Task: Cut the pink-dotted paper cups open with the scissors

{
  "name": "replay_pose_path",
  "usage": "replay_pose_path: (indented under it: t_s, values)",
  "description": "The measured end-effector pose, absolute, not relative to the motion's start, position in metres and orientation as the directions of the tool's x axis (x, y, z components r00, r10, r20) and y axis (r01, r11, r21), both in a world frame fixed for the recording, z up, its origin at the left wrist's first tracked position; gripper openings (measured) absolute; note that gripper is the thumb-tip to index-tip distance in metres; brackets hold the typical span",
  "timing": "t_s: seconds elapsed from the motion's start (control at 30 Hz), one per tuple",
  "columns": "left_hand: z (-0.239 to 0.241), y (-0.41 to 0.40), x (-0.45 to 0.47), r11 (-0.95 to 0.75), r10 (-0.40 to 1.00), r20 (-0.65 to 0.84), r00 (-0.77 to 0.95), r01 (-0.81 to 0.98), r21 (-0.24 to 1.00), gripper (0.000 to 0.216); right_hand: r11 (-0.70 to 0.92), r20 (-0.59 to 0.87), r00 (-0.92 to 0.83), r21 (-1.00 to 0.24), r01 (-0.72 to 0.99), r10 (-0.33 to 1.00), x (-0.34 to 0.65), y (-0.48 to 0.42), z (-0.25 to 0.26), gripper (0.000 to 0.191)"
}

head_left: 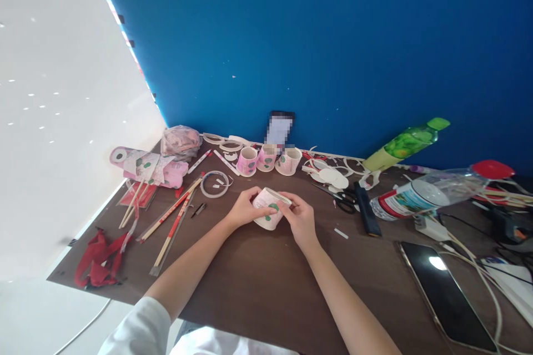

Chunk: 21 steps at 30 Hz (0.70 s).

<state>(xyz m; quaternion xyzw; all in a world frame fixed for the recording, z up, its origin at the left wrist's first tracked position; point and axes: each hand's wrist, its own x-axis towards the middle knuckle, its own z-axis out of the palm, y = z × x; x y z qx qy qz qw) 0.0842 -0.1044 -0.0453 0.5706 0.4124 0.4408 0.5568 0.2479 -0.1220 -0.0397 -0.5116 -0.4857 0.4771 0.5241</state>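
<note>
A pink and white paper cup with green spots is held between both my hands, tipped on its side just above the brown table. My left hand grips its left side with the fingers curled round it. My right hand pinches the rim on the right side. Three similar cut paper cups stand in a row behind, near the blue wall.
Wrapped chopsticks, a stack of cups lying on its side and a red strap lie to the left. Scissors, paper rings, a green bottle, a clear bottle and a phone lie to the right.
</note>
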Motion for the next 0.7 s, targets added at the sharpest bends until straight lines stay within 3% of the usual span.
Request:
replay_pose_path:
  t_s: [0.2, 0.47, 0.7]
  values:
    - [-0.0422, -0.1028, 0.0818, 0.011, 0.937, 0.025, 0.347, -0.102, 0.995, 0.041, 0.011, 0.01, 0.082, -1.0, -0.008, 0.997, 0.2549, -0.1181, -0.041, 0.038]
    - [-0.0471, -0.1013, 0.0831, 0.104, 0.939, -0.069, 0.338, -0.086, 0.991, 0.043, -0.07, -0.071, 0.069, -0.998, -0.008, 0.995, 0.2564, -0.1159, -0.0454, 0.039]
    - [-0.0456, -0.1003, 0.0827, 0.062, 0.956, -0.03, 0.293, -0.099, 0.993, 0.046, -0.088, -0.087, 0.022, -0.996, 0.031, 0.996, 0.2522, -0.1189, -0.0431, 0.037]
